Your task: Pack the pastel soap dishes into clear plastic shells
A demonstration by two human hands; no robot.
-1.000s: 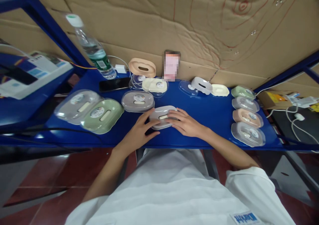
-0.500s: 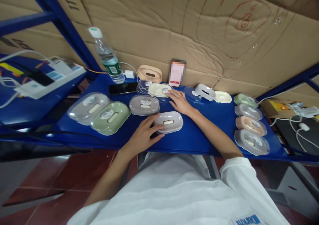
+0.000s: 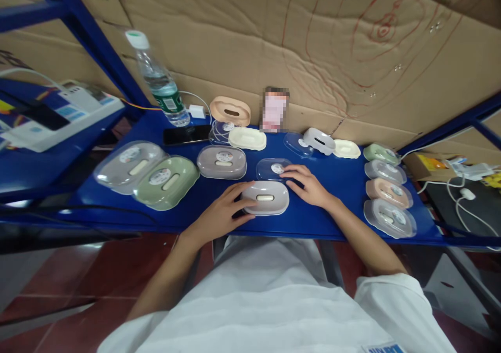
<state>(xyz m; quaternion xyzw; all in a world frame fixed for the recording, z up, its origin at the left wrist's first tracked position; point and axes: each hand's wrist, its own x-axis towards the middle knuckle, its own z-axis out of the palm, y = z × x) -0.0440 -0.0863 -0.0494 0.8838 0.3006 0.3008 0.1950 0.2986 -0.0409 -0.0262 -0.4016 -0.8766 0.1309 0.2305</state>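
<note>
A light grey oval soap box with a pale bar in its slot sits near the table's front edge. My left hand grips its left end, fingers over the rim and thumb at the near side. Just beyond the box is a clear plastic lid with a round sticker. My right hand pinches the lid's right end, fingers on top and thumb at the near edge. To the left stands a covered grey soap box. Behind the lid lies a cream tray.
Covered boxes, one green and one grey, stand at the left. Several covered boxes form a row at right, including a peach one. A water bottle, a dark phone and a propped-up phone are behind.
My right hand has drawn the clear lid toward me and to the right, away from the cream tray. My left hand stays at the light grey soap box.
</note>
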